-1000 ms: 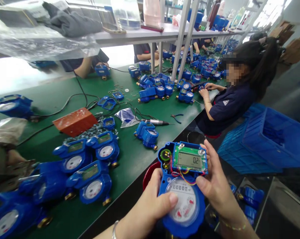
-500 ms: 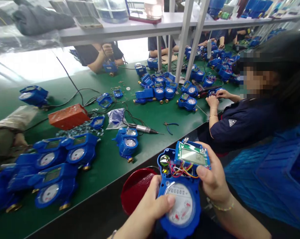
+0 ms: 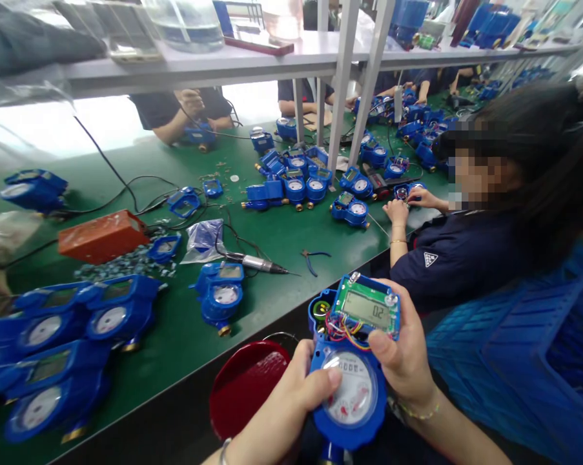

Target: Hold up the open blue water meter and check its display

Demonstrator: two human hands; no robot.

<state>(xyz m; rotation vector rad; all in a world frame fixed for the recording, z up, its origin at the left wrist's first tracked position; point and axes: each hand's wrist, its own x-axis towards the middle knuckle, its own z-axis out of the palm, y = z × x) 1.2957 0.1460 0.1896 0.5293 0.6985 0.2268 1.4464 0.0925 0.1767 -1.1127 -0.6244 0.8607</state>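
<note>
A green workbench (image 3: 281, 240) runs away through a workshop, with a pale shelf (image 3: 199, 70) on metal posts above it. Off the bench's near edge, the person's left hand (image 3: 291, 397) is curled around the lower left side of a blue meter (image 3: 352, 423), its thumb lying over the edge of the dial. The right hand (image 3: 412, 355) is part closed, gripping the display unit (image 3: 367, 307) at the meter's top between a thumb in front and fingers behind.

Among the containers, a clear bag (image 3: 203, 242) on the bench holds something blue; a blue crate (image 3: 494, 368) stands at the right, its contents too dark to make out; a clear vessel (image 3: 182, 26) on the shelf holds liquid.

The meter is uncovered at the top: a green board frames a grey screen reading 0.2, coloured wires (image 3: 347, 330) loop out below it, and a round part sits in the pocket at the left. The dial is white, with red marks and a row of number wheels.

On the bench lie a pen-shaped tool (image 3: 259, 263), pliers (image 3: 313, 259), an orange block (image 3: 102, 237) and a cluster of blue meters (image 3: 53, 342). A red stool (image 3: 247, 387) stands below the edge. At the right, a co-worker in dark blue (image 3: 465, 261) bends over another meter.
</note>
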